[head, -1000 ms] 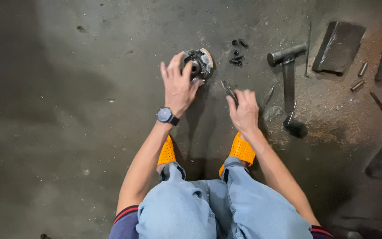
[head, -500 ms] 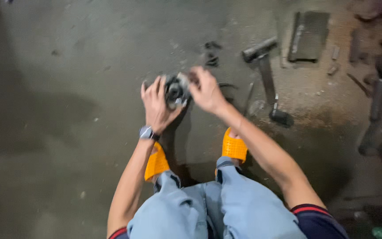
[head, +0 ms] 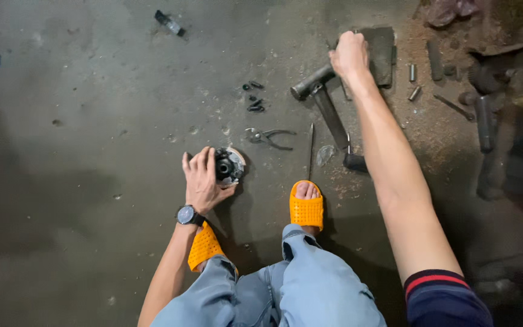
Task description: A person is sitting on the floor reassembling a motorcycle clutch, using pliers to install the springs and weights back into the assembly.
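Floor count, workshop
Two hands: left (head: 201, 181), right (head: 349, 54). One hub (head: 230, 165), one pliers (head: 267, 137), one hammer (head: 313, 83), two orange sandals (head: 307, 209).

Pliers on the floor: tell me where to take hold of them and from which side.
Grip the pliers by the two spread handles, which point right, toward the thin rod. Come from above, since they lie flat on the concrete floor; the jaws at the left end are short.

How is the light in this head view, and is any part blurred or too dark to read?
Head view: sharp overall, light strongest on the concrete floor in the middle; the right edge falls into deep shadow; left hand on the round metal part and right hand at the hammer are clear, without motion blur.
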